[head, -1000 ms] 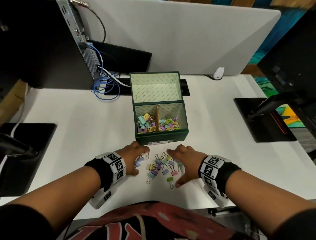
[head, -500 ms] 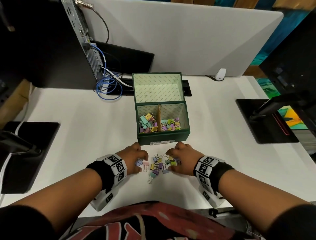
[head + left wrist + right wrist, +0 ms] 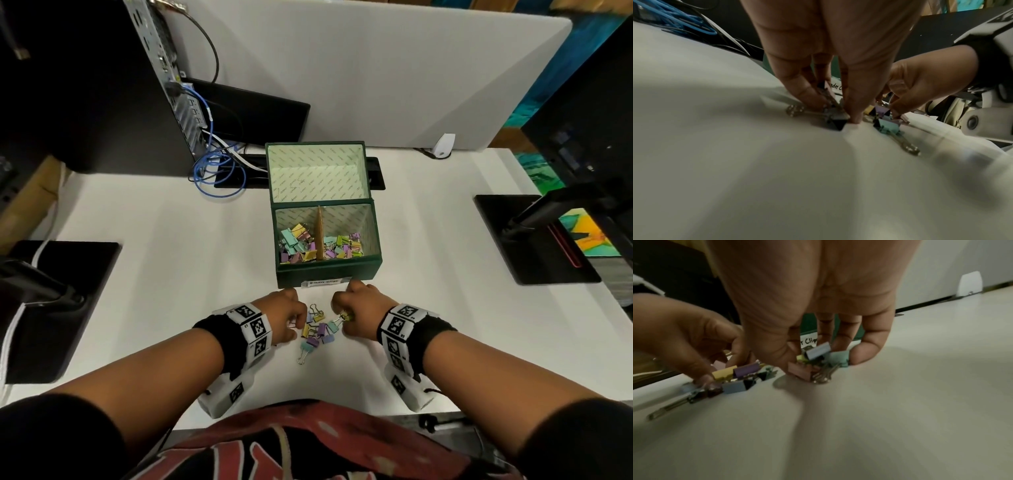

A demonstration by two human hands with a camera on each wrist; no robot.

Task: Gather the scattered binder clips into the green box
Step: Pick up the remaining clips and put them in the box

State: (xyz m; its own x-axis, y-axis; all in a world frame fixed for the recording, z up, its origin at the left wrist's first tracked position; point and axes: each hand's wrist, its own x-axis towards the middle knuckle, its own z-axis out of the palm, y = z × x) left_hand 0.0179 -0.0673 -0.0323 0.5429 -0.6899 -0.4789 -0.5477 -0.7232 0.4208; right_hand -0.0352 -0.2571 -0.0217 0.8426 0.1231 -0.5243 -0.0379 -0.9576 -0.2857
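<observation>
Binder clips (image 3: 317,330) between hands — some in right hand (image 3: 356,317) grip.

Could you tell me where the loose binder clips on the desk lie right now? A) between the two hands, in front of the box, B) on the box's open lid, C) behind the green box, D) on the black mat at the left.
A: the loose binder clips lie on the white desk between the left hand and the right hand, just in front of the green box.
</observation>
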